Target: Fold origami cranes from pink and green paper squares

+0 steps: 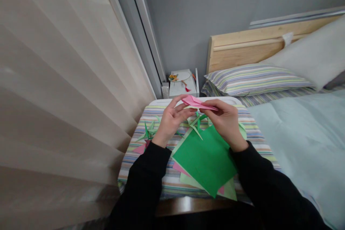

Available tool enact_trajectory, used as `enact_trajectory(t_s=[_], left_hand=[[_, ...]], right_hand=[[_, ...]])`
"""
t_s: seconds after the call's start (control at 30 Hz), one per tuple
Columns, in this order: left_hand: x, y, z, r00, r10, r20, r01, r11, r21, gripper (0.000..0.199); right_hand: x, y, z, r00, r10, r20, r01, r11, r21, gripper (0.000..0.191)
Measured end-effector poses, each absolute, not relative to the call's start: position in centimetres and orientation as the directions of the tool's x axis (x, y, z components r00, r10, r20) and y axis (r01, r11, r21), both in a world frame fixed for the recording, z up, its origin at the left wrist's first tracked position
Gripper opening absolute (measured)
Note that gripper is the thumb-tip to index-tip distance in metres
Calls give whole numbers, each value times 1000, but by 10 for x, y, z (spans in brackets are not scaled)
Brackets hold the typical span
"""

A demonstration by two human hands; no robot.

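Pink folded paper (192, 101), pinched by L fingers (185, 113) & R fingers (220, 104), green sq. sheet (205, 160) below

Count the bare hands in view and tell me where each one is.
2. The left hand is at the left end of the pink folded paper; the right hand pinches it toward its right end. No other hand shows.
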State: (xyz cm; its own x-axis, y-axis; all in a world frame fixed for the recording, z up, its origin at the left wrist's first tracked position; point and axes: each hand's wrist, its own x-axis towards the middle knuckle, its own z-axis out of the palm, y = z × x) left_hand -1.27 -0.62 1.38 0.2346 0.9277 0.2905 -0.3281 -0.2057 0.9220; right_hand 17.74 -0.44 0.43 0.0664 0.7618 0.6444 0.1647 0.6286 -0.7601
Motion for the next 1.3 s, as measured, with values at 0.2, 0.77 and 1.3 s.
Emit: enact_trajectory(t_s=[0.2, 0.77, 1.3], left_hand=[[-9, -1, 9, 49, 939, 339, -139, -330, 934, 21], [-5, -5, 9, 89, 884, 460, -85, -453, 887, 32], [-5, -5, 10, 66, 931, 359, -96, -352, 931, 27]], right_hand=[[174, -9, 7, -61, 726, 685, 216, 680, -701, 5], [170, -9, 8, -25, 817, 576, 35, 577, -816, 3], [168, -9, 10, -27, 938, 347, -59, 345, -937, 12]])
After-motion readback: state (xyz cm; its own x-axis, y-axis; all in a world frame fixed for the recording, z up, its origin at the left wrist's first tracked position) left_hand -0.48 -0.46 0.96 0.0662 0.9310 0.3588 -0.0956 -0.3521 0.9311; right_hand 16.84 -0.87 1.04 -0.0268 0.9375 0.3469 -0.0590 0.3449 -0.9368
